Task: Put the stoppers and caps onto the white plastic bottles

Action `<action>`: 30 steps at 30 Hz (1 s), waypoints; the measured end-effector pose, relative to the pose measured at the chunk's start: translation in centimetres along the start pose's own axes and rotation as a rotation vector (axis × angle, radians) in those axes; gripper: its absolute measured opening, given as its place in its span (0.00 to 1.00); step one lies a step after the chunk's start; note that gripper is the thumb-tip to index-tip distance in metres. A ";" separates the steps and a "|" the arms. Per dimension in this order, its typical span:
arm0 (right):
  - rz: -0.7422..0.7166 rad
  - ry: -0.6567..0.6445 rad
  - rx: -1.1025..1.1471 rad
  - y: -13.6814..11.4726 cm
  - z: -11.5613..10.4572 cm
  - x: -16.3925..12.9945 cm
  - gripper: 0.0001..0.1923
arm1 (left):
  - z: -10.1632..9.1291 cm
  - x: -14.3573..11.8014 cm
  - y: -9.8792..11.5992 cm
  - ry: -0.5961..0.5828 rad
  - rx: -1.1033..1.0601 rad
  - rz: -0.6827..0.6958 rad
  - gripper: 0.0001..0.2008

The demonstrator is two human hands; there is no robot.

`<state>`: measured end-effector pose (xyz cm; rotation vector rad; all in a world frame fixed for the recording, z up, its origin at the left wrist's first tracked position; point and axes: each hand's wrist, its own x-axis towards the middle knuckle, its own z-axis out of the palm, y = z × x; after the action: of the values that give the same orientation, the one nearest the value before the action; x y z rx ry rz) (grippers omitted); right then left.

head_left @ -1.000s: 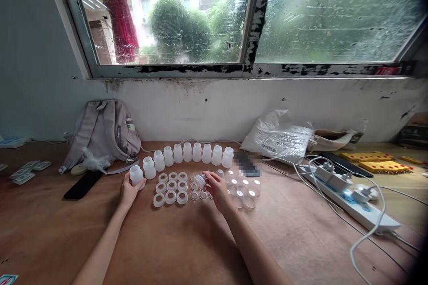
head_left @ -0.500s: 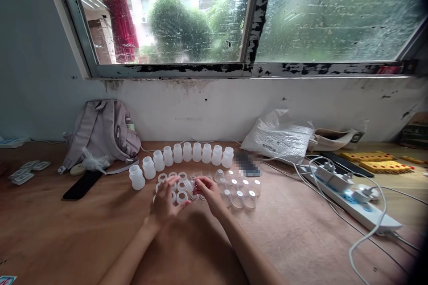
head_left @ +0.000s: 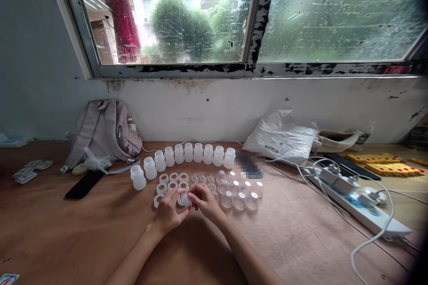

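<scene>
A small white ring [head_left: 184, 199] is gripped between the fingertips of both hands, just above the table [head_left: 83, 236] and close to the near edge of the laid-out parts. The left hand [head_left: 169, 212] is closed on the ring from its left side, and the right hand [head_left: 204, 201] is closed on it from the right, so that the two hands meet at the piece. Whether a second small part is pressed into the ring cannot be told, since the fingers cover it. Just beyond the hands, more rings [head_left: 173, 178] are set out in short rows, with small clear pieces [head_left: 202, 179] beside them and clear caps [head_left: 240, 191] further to the right. Behind these, white bottles [head_left: 197, 153] are stood upright in a curved row, its left end reaching a bottle [head_left: 137, 177] well to the left of the hands. A backpack [head_left: 105, 131] is leaned against the wall at the left, with a black phone [head_left: 83, 184] lying flat in front of it. At the right, a plastic bag [head_left: 281, 138] is lying near the wall, and a power strip [head_left: 357, 200] with cables is placed near it.
</scene>
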<state>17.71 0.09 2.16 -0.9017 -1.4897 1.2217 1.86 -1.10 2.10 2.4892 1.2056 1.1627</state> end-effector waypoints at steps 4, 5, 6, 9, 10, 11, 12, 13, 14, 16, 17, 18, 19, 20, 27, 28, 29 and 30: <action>0.025 -0.098 0.001 -0.2 0.4 -0.4 0.12 | -0.7 -0.7 0.0 -0.042 -0.083 -0.072 0.15; 0.034 -0.122 0.005 -0.3 0.6 -0.5 0.11 | -0.9 -0.9 0.0 -0.064 -0.101 -0.092 0.14; 0.045 -0.144 0.008 -0.3 0.7 -0.6 0.11 | -1.2 -1.0 0.0 -0.086 -0.116 -0.112 0.14; 0.057 -0.170 0.013 -0.3 0.9 -0.8 0.11 | -1.8 -1.4 -0.2 -0.168 -0.195 -0.185 0.11; 0.051 -0.162 0.016 -0.4 0.8 -0.8 0.10 | -1.9 -1.5 -0.3 -0.196 -0.257 -0.219 0.10; 0.041 -0.144 0.017 -0.4 0.7 -0.7 0.10 | -2.0 -1.6 -0.6 -0.214 -0.333 -0.256 0.09; 0.029 -0.116 0.017 -0.5 0.4 -0.6 0.09 | -2.1 -1.8 -0.9 -0.217 -0.412 -0.290 0.09; 0.016 -0.078 0.018 -0.6 0.1 -0.4 0.10 | -2.1 -1.9 -1.2 -0.202 -0.477 -0.319 0.10; 0.005 -0.036 0.021 -0.7 -0.2 -0.2 0.10 | -2.2 -2.1 -1.6 -0.174 -0.518 -0.339 0.11; -0.015 0.050 0.036 -0.9 -0.8 0.1 0.12 | -2.5 -2.3 -2.6 -0.094 -0.513 -0.359 0.15; -0.022 0.084 0.045 -0.9 -1.0 0.3 0.13 | -2.7 -2.5 -3.2 -0.053 -0.477 -0.368 0.16; -0.026 0.109 0.051 -0.9 -1.2 0.4 0.13 | -3.0 -2.6 -3.8 -0.009 -0.424 -0.378 0.16; -0.030 0.122 0.049 -0.9 -1.3 0.4 0.13 | -3.3 -2.7 -4.5 0.038 -0.355 -0.390 0.16; -0.033 0.127 0.037 -0.9 -1.3 0.4 0.13 | -3.5 -2.8 -5.2 0.085 -0.273 -0.397 0.16; -0.108 0.122 -0.159 -0.4 -0.7 0.1 0.10 | -3.4 -4.2 -10.0 0.265 0.190 -0.416 0.18; -0.127 0.134 -0.192 -0.2 -0.7 0.1 0.10 | -3.2 -4.4 -10.2 0.263 0.208 -0.415 0.18; -0.145 0.149 -0.226 -0.1 -0.8 0.1 0.09 | -3.0 -4.4 -10.4 0.263 0.222 -0.414 0.17; -0.164 0.170 -0.260 -0.1 -0.8 0.1 0.09 | -2.8 -4.5 -10.5 0.267 0.237 -0.414 0.16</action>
<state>18.49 0.36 2.27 -1.0061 -1.5727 0.8240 -8.18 2.11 -3.03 2.1147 1.9189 1.3222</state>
